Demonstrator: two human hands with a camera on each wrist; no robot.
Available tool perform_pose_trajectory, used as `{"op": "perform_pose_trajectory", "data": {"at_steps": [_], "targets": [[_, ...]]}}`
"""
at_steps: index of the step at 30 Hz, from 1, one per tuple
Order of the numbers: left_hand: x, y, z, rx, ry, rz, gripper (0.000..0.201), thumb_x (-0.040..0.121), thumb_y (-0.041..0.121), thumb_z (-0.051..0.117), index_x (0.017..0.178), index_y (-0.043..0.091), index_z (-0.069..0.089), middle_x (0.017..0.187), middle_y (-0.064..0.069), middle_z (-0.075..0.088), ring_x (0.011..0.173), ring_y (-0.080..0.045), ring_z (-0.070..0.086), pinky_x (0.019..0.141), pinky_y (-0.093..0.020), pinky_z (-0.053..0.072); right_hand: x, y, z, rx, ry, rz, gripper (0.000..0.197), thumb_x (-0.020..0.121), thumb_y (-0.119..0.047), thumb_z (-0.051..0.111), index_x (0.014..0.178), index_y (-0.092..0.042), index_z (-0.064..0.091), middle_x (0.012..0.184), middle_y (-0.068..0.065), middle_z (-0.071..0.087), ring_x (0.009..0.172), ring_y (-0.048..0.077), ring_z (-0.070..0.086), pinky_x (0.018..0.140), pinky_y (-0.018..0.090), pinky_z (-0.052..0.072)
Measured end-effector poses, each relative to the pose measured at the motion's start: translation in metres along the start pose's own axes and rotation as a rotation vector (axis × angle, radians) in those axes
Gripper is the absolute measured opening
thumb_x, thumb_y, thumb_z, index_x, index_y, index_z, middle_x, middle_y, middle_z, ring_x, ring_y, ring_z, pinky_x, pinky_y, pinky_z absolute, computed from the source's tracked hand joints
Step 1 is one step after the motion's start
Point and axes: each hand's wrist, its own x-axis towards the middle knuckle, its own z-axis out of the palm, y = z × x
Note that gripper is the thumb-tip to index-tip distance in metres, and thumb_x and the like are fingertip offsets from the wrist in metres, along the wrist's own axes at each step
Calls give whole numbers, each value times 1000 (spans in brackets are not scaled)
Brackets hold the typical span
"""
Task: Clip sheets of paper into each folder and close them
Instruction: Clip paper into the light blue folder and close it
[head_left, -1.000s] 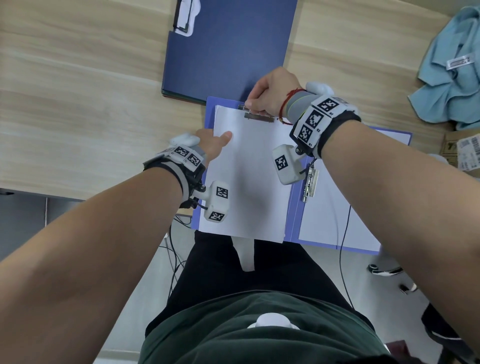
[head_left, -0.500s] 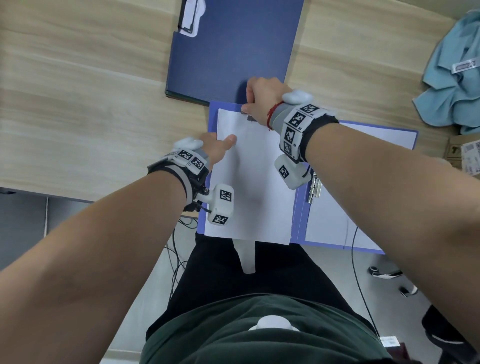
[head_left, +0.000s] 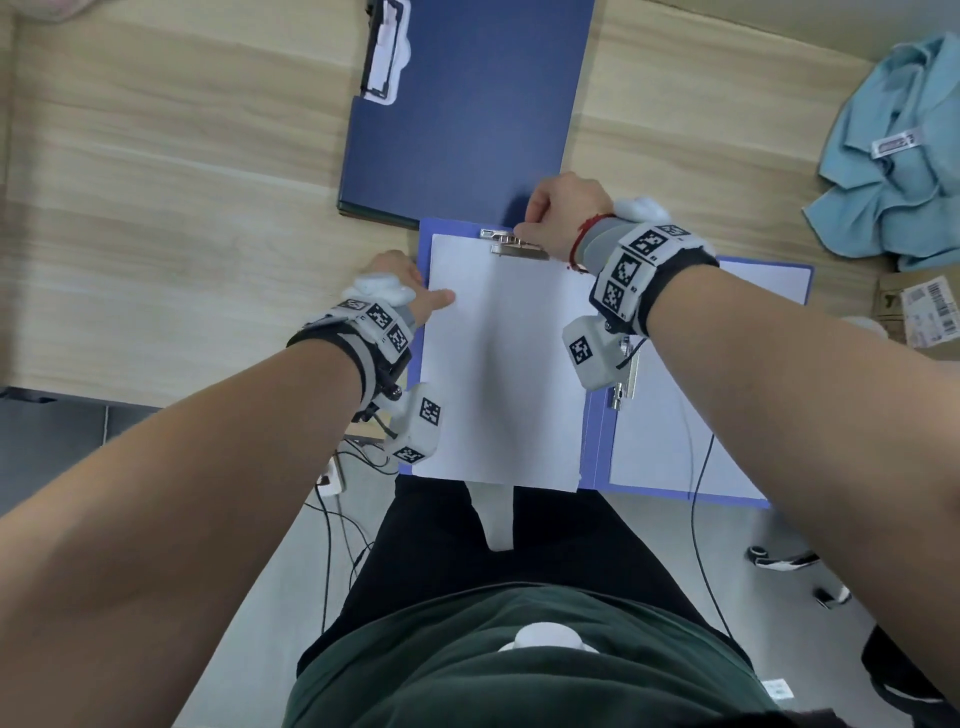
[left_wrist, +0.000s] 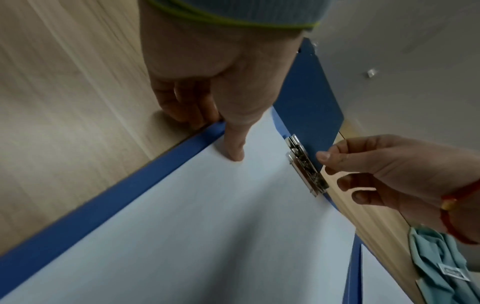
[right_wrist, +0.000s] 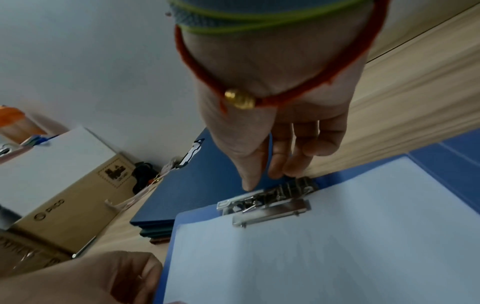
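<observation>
- An open blue folder (head_left: 423, 236) lies at the near edge of the wooden table (head_left: 156, 208), its right flap (head_left: 769, 280) spread flat and partly past the edge.
- White paper (head_left: 504, 364) lies on the folder's left half, its top edge under the metal clip (head_left: 517, 245).
- The left hand (head_left: 410, 291) sits at the paper's left edge: thumb stretched out and pressing down on the sheet, the other fingers curled against the folder's outer edge on the table. It pins the paper but grips nothing.
- The right hand (head_left: 561, 213) hovers at the clip's far side, fingers loosely bent, the thumb tip at or just above the clip's spring; I cannot tell whether it touches. It holds nothing.
- Closed dark-blue folders (head_left: 467, 104) are stacked just beyond the open one, a clip (head_left: 384, 57) at their far corner.
- A light-blue cloth (head_left: 898, 171) lies bunched at the table's right, with a cardboard box (head_left: 924, 312) near it.
</observation>
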Motion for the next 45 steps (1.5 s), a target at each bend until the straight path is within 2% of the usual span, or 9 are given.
{"op": "perform_pose_trajectory", "data": {"at_steps": [5,14,18,22,28,31,35,40,45], "targets": [[-4,-2,-5,-88,-69,22,57,68,62,72,102,17,62,105,-4,71,92,-30,68,89,-45,55,-21,8,0,117,-68,64,11,82,-27,63,86,-19,69,90,6,72,72,27,67,47,21,44],[-59,61,-46,-422,-138,284,28,87,30,68,100,5,70,91,-11,74,70,-22,72,68,-34,62,-82,8,-42,346,-364,13,66,72,-70,67,105,-13,65,107,2,68,86,25,74,81,41,61],[-96,116,-56,-425,-213,351,58,87,62,57,91,5,66,75,-11,68,52,-21,64,58,-29,55,-113,17,-84,426,-310,8,82,72,-77,59,116,-8,60,105,0,67,80,24,75,77,41,62],[-129,165,-47,-481,-317,408,76,86,78,38,98,7,63,78,-9,74,65,-26,74,65,-32,60,-136,52,-114,486,-219,67,62,77,-61,69,105,-6,62,97,5,70,75,29,75,73,40,62],[-137,205,-3,-377,-361,458,59,96,61,43,109,9,69,101,-9,74,78,-21,72,72,-31,60,-160,127,-124,667,-50,233,13,85,-7,58,91,3,63,80,16,70,62,29,71,62,37,62],[-126,220,33,-314,-299,370,38,97,47,53,104,12,65,100,-6,70,76,-17,67,62,-26,57,-166,182,-114,720,21,353,31,79,-5,59,107,6,62,96,25,70,68,30,66,63,39,60],[-101,212,69,-232,-232,257,33,94,40,61,107,10,61,101,-5,63,86,-20,61,78,-35,57,-167,229,-92,559,101,497,14,79,-8,58,68,-15,52,66,5,55,56,21,49,42,17,36],[-68,200,114,-69,-192,107,69,57,61,72,103,10,62,99,-10,68,89,-28,69,83,-50,56,-158,273,-54,557,0,619,38,82,-31,66,110,-6,57,105,12,64,95,28,65,88,38,54],[-56,195,138,-54,-220,86,79,58,57,76,117,7,58,107,-12,67,97,-31,68,88,-50,55,-150,277,-40,509,-66,623,52,90,-33,62,129,0,51,119,16,61,106,35,63,91,40,52]]}}
